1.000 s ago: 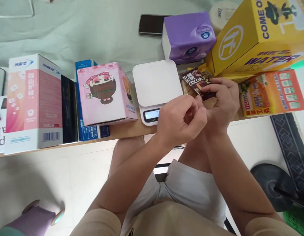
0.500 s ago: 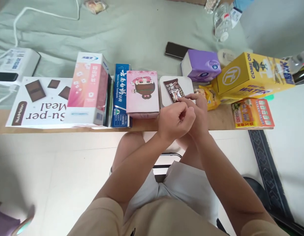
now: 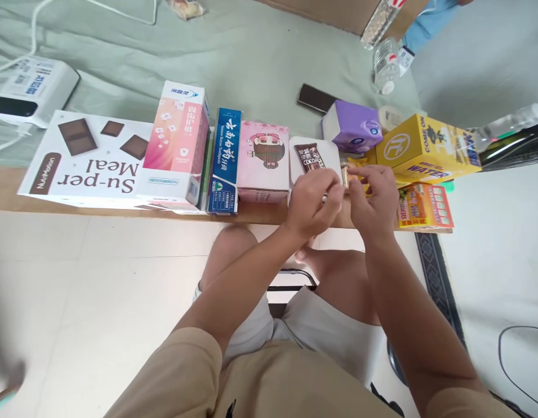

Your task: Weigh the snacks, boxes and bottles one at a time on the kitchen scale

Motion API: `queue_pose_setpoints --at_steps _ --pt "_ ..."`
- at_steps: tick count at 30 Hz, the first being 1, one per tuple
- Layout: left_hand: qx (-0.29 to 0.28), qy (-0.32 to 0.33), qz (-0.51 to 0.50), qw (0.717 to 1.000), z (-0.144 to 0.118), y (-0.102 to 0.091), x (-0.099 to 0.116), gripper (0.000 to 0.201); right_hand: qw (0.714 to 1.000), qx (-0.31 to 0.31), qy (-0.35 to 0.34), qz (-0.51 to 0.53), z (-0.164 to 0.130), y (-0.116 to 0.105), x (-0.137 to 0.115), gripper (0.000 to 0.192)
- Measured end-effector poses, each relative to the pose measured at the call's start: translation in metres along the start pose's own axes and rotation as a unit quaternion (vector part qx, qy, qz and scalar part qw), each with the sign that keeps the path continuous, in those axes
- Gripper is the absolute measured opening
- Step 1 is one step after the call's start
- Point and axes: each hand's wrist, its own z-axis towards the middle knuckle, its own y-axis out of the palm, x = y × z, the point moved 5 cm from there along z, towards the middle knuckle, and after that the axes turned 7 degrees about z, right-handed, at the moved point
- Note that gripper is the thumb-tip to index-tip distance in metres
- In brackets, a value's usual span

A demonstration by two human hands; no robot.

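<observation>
My left hand [image 3: 315, 203] is closed, fingers curled in, just in front of a white square box [image 3: 297, 168]. A small shiny spot shows between its fingers; I cannot make out what it is. On the box lies a brown cocoa snack packet [image 3: 309, 157], its lower end partly behind that hand. My right hand [image 3: 376, 197] is bent, with thumb and forefinger pinching at a small gold-wrapped snack [image 3: 345, 175] beside the box. Behind those fingertips is a yellow packet [image 3: 360, 162], mostly covered. A pink box with a cartoon girl [image 3: 264, 159] stands left of the white box.
Leftward stand a blue toothpaste box [image 3: 225, 159], a pink-and-white carton [image 3: 175, 145] and a white Su-per Meal box [image 3: 90, 162]. At right are a purple tissue pack [image 3: 351, 126], a yellow carton [image 3: 426, 148] and an orange box [image 3: 426, 206]. A dark flat object [image 3: 318, 98] lies behind.
My hands have drawn apart: the right one shifted right, off the cocoa packet, to the small gold-wrapped snack. The left stays closed by the white box. The camera view has also shifted.
</observation>
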Motion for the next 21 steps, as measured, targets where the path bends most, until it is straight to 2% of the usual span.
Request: queue_pose_setpoints --at_steps 2,4,9,13,18,21 --pt "0.051 -0.036 -0.035 0.997 0.000 -0.011 -0.006 0.042 1.000 0.007 -0.008 0.025 0.008 0.011 0.006 0.026" --pt "0.065 -0.059 -0.056 0.995 -0.002 -0.015 -0.011 0.043 0.999 0.014 -0.029 0.041 0.010 0.022 0.010 0.026" --pt "0.011 -0.040 -0.071 0.997 -0.011 -0.011 -0.015 0.057 0.995 0.015 -0.086 0.049 0.003 0.035 0.008 0.030" --pt "-0.026 -0.054 0.002 0.998 -0.021 -0.008 -0.015 0.058 0.998 0.004 -0.040 0.057 -0.001 0.033 0.009 0.031" --pt "-0.079 -0.124 0.095 0.985 -0.027 -0.009 -0.014 0.052 0.995 -0.001 -0.053 0.089 0.004 0.037 0.005 0.024" --pt "-0.127 -0.102 0.160 0.973 -0.023 -0.010 -0.011 0.051 0.998 -0.003 0.001 0.065 0.009 0.043 0.008 0.028"
